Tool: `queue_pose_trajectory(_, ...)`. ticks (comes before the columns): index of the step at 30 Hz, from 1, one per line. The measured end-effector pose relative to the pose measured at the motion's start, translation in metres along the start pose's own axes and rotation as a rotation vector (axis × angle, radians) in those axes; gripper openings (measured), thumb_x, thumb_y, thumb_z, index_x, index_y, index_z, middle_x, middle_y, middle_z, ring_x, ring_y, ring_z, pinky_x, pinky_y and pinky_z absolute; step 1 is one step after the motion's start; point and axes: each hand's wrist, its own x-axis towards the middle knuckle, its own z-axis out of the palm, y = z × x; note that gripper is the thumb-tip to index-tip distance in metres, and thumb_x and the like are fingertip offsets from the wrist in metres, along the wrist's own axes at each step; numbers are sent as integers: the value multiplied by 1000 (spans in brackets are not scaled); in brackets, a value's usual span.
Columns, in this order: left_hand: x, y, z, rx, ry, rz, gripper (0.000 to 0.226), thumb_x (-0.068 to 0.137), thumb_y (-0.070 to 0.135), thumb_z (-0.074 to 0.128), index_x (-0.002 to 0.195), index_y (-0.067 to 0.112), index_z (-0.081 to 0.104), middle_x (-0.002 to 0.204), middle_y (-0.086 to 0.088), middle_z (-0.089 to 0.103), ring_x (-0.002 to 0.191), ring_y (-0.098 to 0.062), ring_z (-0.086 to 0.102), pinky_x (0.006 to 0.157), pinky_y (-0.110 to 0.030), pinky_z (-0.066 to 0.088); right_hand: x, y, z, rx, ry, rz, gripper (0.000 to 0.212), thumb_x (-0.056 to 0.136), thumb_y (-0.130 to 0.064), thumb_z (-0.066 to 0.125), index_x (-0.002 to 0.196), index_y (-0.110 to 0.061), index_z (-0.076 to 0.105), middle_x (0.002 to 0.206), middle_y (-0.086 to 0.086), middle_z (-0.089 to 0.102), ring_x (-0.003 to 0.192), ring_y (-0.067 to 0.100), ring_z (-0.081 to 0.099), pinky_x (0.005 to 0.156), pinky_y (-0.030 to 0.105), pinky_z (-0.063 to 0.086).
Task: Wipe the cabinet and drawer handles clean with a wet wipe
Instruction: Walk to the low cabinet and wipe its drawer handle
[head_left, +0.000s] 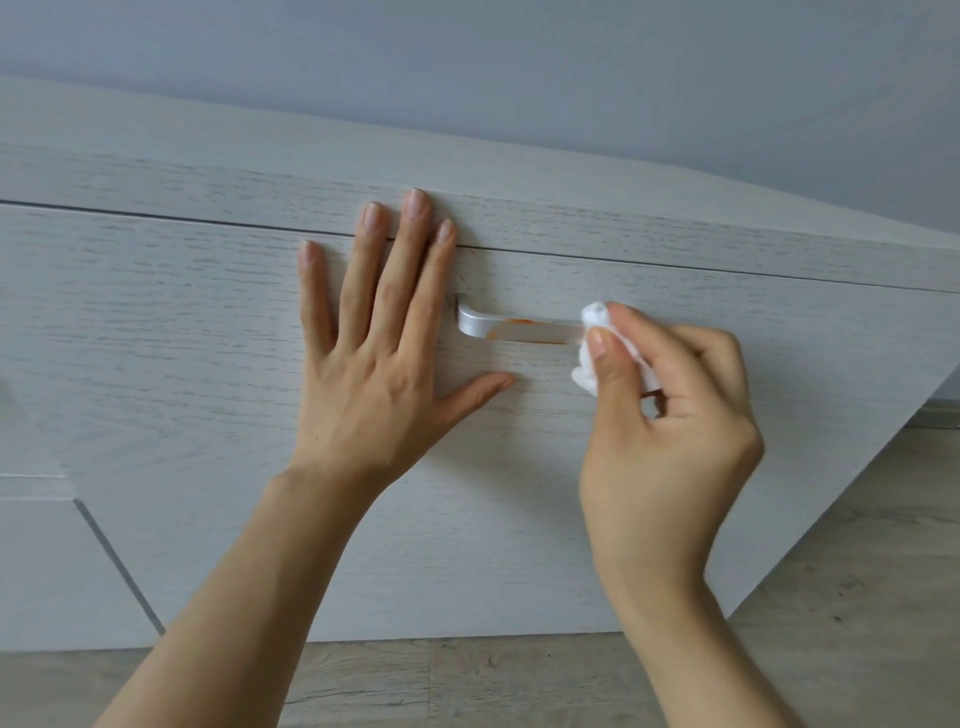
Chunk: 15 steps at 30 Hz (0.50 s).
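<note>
From my head camera, I am pressing my flat left hand on the drawer front. The handle is sitting between my hands. My right hand is pinching the wet wipe against the handle's end. Orange dirt is showing, so I think cleaning is just starting.

You see two hands, left hand and right hand, one handle, one wet wipe, one drawer front.
</note>
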Motion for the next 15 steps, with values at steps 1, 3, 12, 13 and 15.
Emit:
queue_pose_trajectory(1,0,0,0,-6,4,1,94,88,69,47,149,5,16,154,-10,18,142,-33,13,116,-49,-2,-1,-2,2,-3,-23,-16,14,87,-5,65,99,-8,72,87,-1,55,70,4,61,69,12,49)
queue_pose_trajectory(3,1,0,-1,-13,14,2,93,89,69,47,148,5,17,153,-7,14,142,-33,15,116,-48,-2,-3,-3,2,-1,-52,-55,14,87,-5,65,99,-9,72,86,-2,54,71,2,59,70,12,48)
queue_pose_trajectory(12,0,0,0,-8,17,3,92,89,69,46,148,5,17,152,-5,13,142,-33,16,116,-49,0,-12,1,3,182,29,64,24,84,-2,66,107,-10,64,92,-6,59,79,7,65,73,13,52)
queue_pose_trajectory(13,0,0,0,-4,18,3,92,89,69,46,148,5,17,151,-5,13,142,-33,17,116,-49,1,-11,1,3,170,38,55,25,84,-1,67,107,-10,64,92,-7,59,78,1,64,72,11,51)
queue_pose_trajectory(15,0,0,1,0,21,5,93,88,70,46,148,5,18,152,-5,14,142,-33,16,116,-49,0,-9,2,4,164,90,63,25,84,-3,67,107,-11,63,91,-8,58,74,-2,63,71,12,52)
